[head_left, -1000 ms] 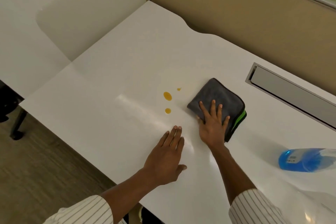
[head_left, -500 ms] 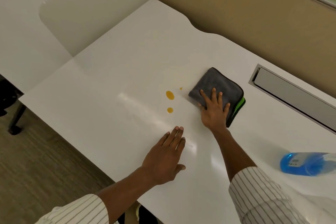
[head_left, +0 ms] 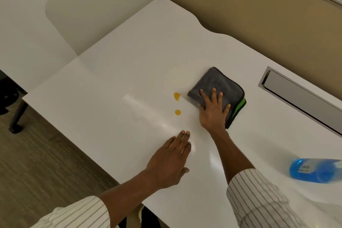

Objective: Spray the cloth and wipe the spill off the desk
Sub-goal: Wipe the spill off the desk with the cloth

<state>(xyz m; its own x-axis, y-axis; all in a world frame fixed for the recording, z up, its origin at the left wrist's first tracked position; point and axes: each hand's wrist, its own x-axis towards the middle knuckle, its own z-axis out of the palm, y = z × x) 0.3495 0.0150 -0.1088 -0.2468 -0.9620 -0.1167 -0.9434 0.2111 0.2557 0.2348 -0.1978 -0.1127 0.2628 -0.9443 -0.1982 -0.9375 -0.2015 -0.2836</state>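
Right hand: the right hand [head_left: 212, 111] lies spread flat on the folded grey microfibre cloth [head_left: 219, 87], pressing rather than gripping, likely ready to push it.
Left hand: the left hand [head_left: 169, 163] rests open on the white desk [head_left: 114, 83], holding nothing, probably bracing.
Cloth: square, green-edged, just right of two orange spill drops [head_left: 177, 96].

Grey cable tray [head_left: 303, 98] recessed by a tan partition [head_left: 259, 16]; wood-look floor [head_left: 37, 163] below.
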